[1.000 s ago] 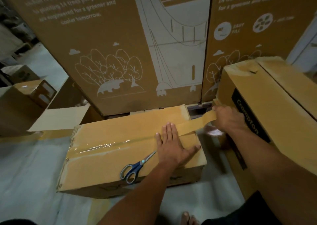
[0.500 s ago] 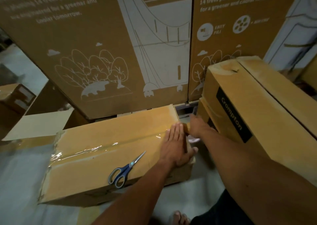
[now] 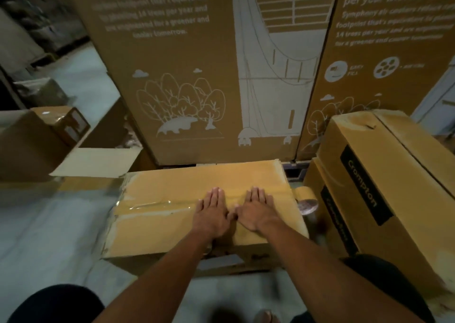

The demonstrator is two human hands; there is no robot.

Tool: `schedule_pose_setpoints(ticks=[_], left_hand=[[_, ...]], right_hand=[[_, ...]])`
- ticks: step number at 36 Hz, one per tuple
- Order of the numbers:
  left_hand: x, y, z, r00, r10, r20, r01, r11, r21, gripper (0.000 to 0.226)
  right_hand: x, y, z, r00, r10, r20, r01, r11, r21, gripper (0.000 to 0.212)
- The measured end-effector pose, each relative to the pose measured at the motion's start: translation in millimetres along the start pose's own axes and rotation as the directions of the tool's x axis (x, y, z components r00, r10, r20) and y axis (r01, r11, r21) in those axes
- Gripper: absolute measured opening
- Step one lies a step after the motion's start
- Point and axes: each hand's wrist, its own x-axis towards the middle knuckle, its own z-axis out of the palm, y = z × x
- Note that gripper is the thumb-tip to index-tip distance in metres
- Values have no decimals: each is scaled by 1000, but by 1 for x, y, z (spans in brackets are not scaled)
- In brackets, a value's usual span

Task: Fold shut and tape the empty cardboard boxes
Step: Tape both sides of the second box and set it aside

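A closed brown cardboard box (image 3: 172, 229) lies on the floor in front of me. A strip of tape (image 3: 152, 205) runs along its top seam. My left hand (image 3: 213, 214) and my right hand (image 3: 256, 211) both lie flat, fingers straight, side by side on the taped seam near the box's right half. The tape roll (image 3: 305, 199) hangs off the box's right end, still joined to the strip. The scissors are hidden, likely under my forearms.
Tall printed cartons (image 3: 197, 76) stand close behind the box. A long box labelled Crompton (image 3: 384, 187) lies at the right. More boxes (image 3: 56, 123) and a loose flap (image 3: 96, 162) sit at the left. Grey floor (image 3: 49, 236) spreads left of the box.
My right hand let go of the tape roll and moved onto the box top beside my left hand. The roll now hangs at the box's right end. The scissors went out of sight.
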Motion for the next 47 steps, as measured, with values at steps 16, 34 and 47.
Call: schedule_pose_setpoints(ticks=[16, 34, 47], left_hand=[[-50, -188, 6, 943, -319, -90, 314, 947, -67, 64], [-77, -154, 14, 985, -119, -122, 89, 969, -231, 86], [-76, 11, 7, 966, -216, -141, 90, 796, -598, 20]], right_hand=[[9, -203, 47, 943, -324, 73, 329, 941, -78, 67], [12, -163, 22, 946, -298, 126, 318, 928, -194, 77], [-51, 32, -1, 980, -81, -182, 44, 980, -196, 73]])
